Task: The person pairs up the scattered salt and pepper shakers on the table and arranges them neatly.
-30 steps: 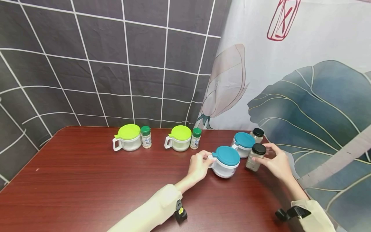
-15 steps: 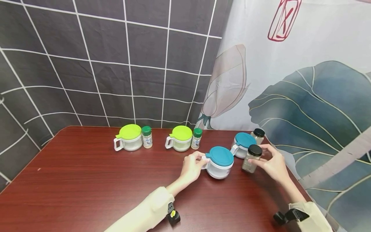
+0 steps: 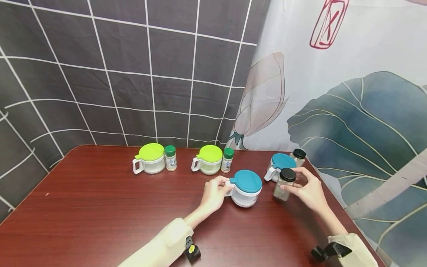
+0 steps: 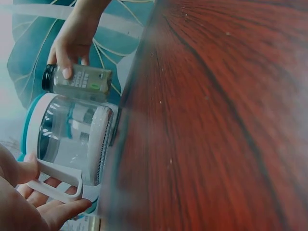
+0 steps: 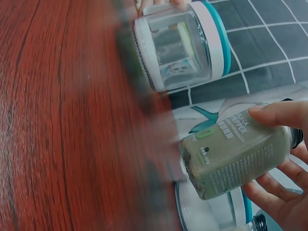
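Note:
My left hand [image 3: 213, 194] grips the white handle of a clear seasoning jar [image 3: 245, 199] with a blue lid. In the left wrist view, its fingers wrap the handle [image 4: 62, 175]. To the right, my right hand [image 3: 311, 191] holds a pepper bottle [image 3: 282, 189] with a black cap between thumb and fingers. The bottle leans a little, and "black pepper" lettering shows on it in the right wrist view. Behind it stands a second blue-lidded jar [image 3: 282, 161], partly hidden by the bottle. A second black-capped bottle [image 3: 298, 158] stands beside that jar.
Two green-lidded jars [image 3: 151, 163] [image 3: 209, 164] stand along the table's back edge, each with a green-capped shaker [image 3: 171, 160] [image 3: 227, 162] at its right. A dark grid curtain [image 3: 133, 74] and a leaf-print curtain [image 3: 350, 122] hang behind the reddish-brown table [image 3: 100, 215].
Both hands have moved left, the left one carrying the blue-lidded jar and the right one the pepper bottle. The bottle now covers part of the rear blue-lidded jar. The view has shifted slightly.

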### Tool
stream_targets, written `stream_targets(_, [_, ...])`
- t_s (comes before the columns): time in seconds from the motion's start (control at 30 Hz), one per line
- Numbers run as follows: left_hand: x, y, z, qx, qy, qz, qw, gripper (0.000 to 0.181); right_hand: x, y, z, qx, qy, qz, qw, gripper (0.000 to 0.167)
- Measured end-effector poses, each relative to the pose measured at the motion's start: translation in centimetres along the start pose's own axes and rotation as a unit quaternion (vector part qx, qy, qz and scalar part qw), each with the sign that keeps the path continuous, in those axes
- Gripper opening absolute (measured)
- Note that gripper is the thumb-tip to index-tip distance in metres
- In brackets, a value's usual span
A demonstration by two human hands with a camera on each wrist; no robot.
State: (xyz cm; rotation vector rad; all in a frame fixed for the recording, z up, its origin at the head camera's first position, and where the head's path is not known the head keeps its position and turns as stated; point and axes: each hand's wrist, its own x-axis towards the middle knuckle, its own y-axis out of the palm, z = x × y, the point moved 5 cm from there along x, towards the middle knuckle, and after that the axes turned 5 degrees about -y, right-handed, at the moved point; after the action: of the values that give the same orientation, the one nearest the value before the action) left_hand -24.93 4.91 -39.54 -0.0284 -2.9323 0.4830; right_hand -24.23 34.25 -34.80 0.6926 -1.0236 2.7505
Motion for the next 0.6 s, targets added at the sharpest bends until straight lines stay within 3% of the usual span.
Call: stream_targets(0.6, [-0.8,-2.6,0.5,0.005,-0.007,0.001,1.0000,0.022,0.3,2.2,1.9,0.020,-0.026,0.016,0.9994,0.053])
